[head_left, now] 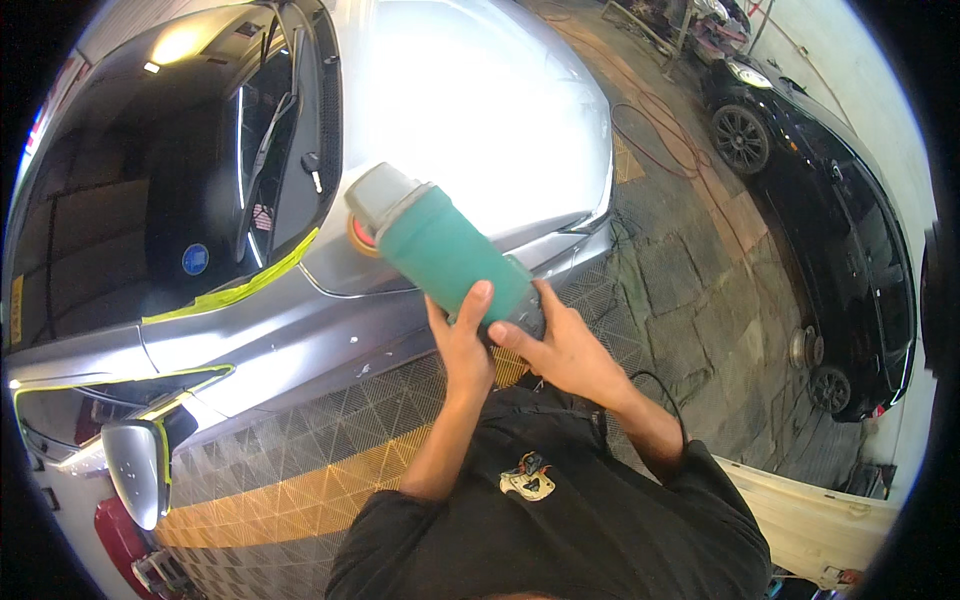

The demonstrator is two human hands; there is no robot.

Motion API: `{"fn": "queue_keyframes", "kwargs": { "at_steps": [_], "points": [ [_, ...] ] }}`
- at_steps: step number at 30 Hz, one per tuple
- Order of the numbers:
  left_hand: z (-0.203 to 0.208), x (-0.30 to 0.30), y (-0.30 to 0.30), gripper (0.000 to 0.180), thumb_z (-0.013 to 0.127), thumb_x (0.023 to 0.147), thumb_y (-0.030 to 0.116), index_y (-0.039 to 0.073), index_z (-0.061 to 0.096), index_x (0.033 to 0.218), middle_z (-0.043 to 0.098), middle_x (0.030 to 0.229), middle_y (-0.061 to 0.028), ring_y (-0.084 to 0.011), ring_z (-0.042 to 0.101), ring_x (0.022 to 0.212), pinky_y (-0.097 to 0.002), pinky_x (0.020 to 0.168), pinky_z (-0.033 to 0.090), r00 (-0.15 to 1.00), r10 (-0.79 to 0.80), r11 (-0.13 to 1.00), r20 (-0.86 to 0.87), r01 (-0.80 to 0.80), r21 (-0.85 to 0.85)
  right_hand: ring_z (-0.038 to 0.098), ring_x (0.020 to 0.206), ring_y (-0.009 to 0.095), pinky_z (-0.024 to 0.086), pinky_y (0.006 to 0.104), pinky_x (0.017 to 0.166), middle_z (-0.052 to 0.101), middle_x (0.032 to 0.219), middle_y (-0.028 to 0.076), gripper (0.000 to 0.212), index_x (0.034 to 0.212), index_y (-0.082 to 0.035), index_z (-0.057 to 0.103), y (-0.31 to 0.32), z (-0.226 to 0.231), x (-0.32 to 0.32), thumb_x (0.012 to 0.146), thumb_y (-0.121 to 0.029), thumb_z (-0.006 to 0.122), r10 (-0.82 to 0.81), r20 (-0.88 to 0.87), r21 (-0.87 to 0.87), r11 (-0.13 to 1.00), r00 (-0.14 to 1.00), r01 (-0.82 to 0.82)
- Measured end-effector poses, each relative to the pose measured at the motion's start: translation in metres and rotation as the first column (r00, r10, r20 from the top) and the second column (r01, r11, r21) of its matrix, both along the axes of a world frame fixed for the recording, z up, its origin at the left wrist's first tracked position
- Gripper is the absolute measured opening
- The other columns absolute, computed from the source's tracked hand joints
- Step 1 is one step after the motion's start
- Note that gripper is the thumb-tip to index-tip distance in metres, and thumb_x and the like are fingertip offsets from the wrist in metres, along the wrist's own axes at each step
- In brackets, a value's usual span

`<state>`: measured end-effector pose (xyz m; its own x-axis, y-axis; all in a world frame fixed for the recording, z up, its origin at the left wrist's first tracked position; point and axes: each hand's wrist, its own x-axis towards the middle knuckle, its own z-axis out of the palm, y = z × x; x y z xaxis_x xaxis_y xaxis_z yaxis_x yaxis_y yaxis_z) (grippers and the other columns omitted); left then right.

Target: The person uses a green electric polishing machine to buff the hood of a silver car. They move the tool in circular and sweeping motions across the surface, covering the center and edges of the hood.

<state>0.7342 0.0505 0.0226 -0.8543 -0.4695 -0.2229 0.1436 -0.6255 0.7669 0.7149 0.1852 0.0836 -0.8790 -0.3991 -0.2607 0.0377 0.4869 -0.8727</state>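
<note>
Both my hands hold a teal bottle (450, 245) with a squarish grey cap, tilted so that the cap points up and left above the silver car's fender. My left hand (463, 345) grips its lower side, thumb lying along the body. My right hand (560, 350) is wrapped round the dark base end, its fingers partly hidden behind it. Just behind the bottle, a tape roll (361, 238) with a red inner ring rests on the bonnet (470, 110), partly covered by the bottle.
Yellow-green masking tape (255, 275) edges the windscreen, and a key (314, 172) lies at its base. The taped wing mirror (135, 470) juts out at lower left. A black car (820, 220) stands at right. A red hose (665, 125) crosses the floor.
</note>
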Motion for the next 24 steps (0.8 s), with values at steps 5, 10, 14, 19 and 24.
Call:
{"fn": "queue_keyframes", "kwargs": {
  "at_steps": [5, 10, 14, 19, 24],
  "points": [
    [-0.008, -0.051, 0.047, 0.073, 0.083, 0.087, 0.027, -0.004, 0.046, 0.143, 0.060, 0.127, -0.0162, -0.0280, 0.061, 0.117, -0.0413, 0.103, 0.050, 0.990, -0.140, 0.990, 0.009, 0.140, -0.034, 0.071, 0.069, 0.026, 0.057, 0.0379, 0.065, 0.071, 0.089, 0.021, 0.089, 0.140, 0.012, 0.047, 0.046, -0.003, -0.026, 0.094, -0.060, 0.071, -0.144, 0.087, -0.014, 0.989, 0.986, 0.146],
    [-0.011, -0.104, 0.095, 0.079, 0.087, 0.085, 0.032, -0.008, 0.046, 0.139, 0.059, 0.127, -0.0174, -0.0253, 0.060, 0.116, -0.0375, 0.101, 0.049, 0.952, -0.304, 0.953, -0.033, 0.304, 0.000, 0.056, 0.049, 0.013, 0.046, 0.0295, 0.045, 0.061, 0.073, 0.008, 0.079, 0.137, 0.008, 0.047, 0.085, -0.014, -0.053, 0.098, -0.058, 0.068, -0.328, 0.160, -0.101, 0.933, 0.931, 0.346],
    [-0.022, -0.137, 0.115, 0.084, 0.087, 0.083, 0.037, -0.010, 0.045, 0.139, 0.060, 0.127, -0.0189, -0.0263, 0.062, 0.113, -0.0369, 0.101, 0.050, 0.910, -0.414, 0.909, 0.001, 0.413, -0.060, 0.056, 0.046, 0.013, 0.045, 0.0293, 0.042, 0.060, 0.066, 0.007, 0.067, 0.125, 0.001, 0.051, 0.101, -0.023, -0.069, 0.101, -0.060, 0.063, -0.398, 0.153, -0.154, 0.895, 0.905, 0.419],
    [-0.018, -0.138, 0.103, 0.090, 0.089, 0.081, 0.038, -0.011, 0.042, 0.140, 0.061, 0.125, -0.0206, -0.0281, 0.065, 0.111, -0.0379, 0.098, 0.052, 0.859, -0.511, 0.854, -0.004, 0.507, -0.114, 0.056, 0.047, 0.013, 0.045, 0.0288, 0.043, 0.060, 0.066, 0.006, 0.068, 0.127, 0.001, 0.050, 0.095, -0.021, -0.063, 0.101, -0.060, 0.062, -0.435, 0.166, -0.138, 0.878, 0.885, 0.458],
    [-0.014, -0.113, 0.060, 0.081, 0.091, 0.080, 0.028, -0.008, 0.047, 0.138, 0.062, 0.126, -0.0176, -0.0259, 0.066, 0.111, -0.0389, 0.097, 0.055, 0.898, -0.440, 0.897, -0.014, 0.438, -0.051, 0.058, 0.052, 0.011, 0.045, 0.0285, 0.046, 0.064, 0.080, 0.009, 0.079, 0.140, 0.008, 0.046, 0.074, -0.027, -0.029, 0.099, -0.055, 0.068, -0.374, 0.173, -0.179, 0.898, 0.911, 0.402]
  ]
}}
